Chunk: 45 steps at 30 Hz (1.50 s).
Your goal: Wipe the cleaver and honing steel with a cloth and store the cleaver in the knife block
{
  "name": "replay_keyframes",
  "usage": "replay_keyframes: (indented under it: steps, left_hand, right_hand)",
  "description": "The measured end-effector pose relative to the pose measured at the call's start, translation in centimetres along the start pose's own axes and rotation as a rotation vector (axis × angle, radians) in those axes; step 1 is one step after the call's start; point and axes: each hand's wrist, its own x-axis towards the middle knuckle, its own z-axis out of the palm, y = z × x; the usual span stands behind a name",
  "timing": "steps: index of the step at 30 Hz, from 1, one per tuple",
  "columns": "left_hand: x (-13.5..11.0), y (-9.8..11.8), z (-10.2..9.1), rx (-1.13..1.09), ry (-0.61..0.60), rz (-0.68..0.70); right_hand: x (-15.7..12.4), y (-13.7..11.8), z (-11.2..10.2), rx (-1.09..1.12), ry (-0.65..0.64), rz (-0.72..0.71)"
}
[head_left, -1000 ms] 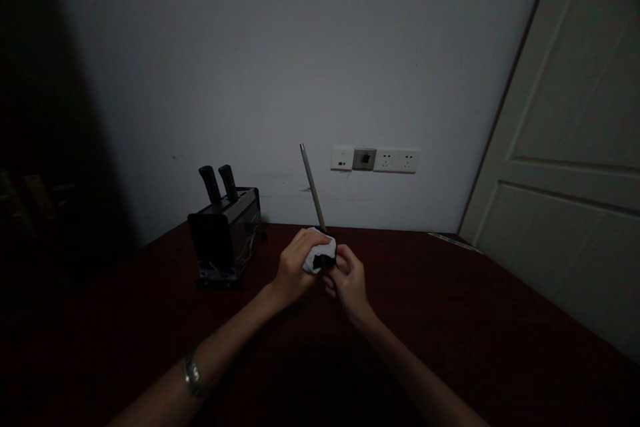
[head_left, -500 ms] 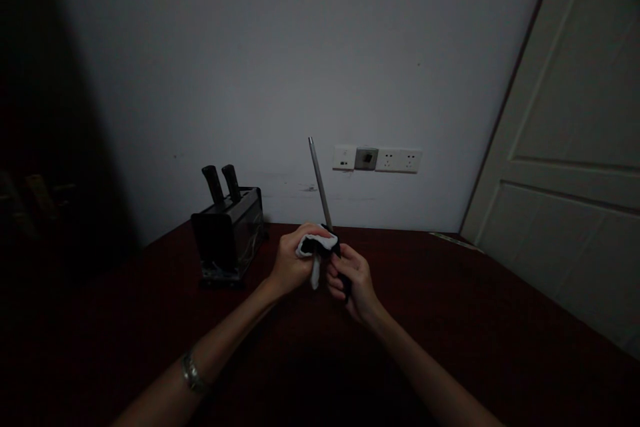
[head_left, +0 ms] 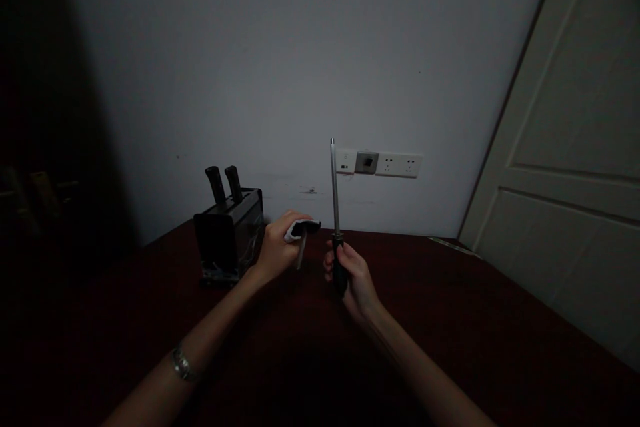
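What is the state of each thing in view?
Left grip: closed around cloth
Cloth: bunched
Right grip: closed around black handle
Rod: nearly upright, apart from cloth
Block: standing, two handles sticking up
Bracelet: worn
White sockets: no plug visible
Door: cannot tell whether shut

In front of you, the worktop (head_left: 450, 307) runs back to the wall (head_left: 280, 80). On its left part stands the block (head_left: 217, 240), with two handles (head_left: 233, 183) rising side by side from its top. Just right of the block is your left hand (head_left: 277, 247), with the cloth (head_left: 295, 232) in it; a bracelet (head_left: 181, 363) sits around that forearm, nearer you. Further right, your right hand (head_left: 359, 273) is around the grip of the rod (head_left: 335, 193), which points up, well apart from the block. Behind it, the socket row (head_left: 399, 165) extends rightward along the wall. The door (head_left: 570, 167) lies at your far right, beyond the worktop.
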Motion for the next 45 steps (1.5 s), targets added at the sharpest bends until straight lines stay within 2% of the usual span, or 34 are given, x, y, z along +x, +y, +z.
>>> replay_keyframes:
  steps: [2,6,9,12,16,24,30,40,45]
  left_hand:
    - [-0.1,0.4,0.3,0.057,0.017,0.122]
    - [-0.5,1.5,1.5,0.25,-0.111,0.492]
    - [-1.0,1.7,2.5,0.342,-0.133,0.592]
    - [-1.5,1.5,3.0,0.267,-0.133,0.534]
    - [-1.7,1.5,3.2,0.064,-0.078,0.362]
    - [-2.0,1.4,3.6,-0.098,0.009,0.188]
    - [-2.4,1.2,4.0,-0.197,0.048,0.029]
    - [-2.4,0.4,4.0,-0.197,0.006,0.027]
    - [-2.2,-0.6,3.6,-0.142,-0.009,-0.129]
  right_hand:
    - [0.3,0.5,-0.3,-0.091,0.026,-0.042]
    - [0.8,1.7,-0.7,-0.262,0.05,-0.235]
    - [0.7,1.8,-0.8,-0.34,0.044,-0.348]
    - [0.5,1.6,-0.6,-0.328,0.071,-0.353]
    - [0.2,1.7,-0.6,-0.275,0.12,-0.264]
    - [-0.5,1.8,-0.3,-0.116,0.086,-0.099]
    - [-0.4,1.5,-0.6,-0.03,0.028,-0.042]
    - [-0.2,1.8,-1.3,-0.001,0.008,0.008]
    - [-0.3,1.0,-1.1,-0.015,-0.088,-0.005]
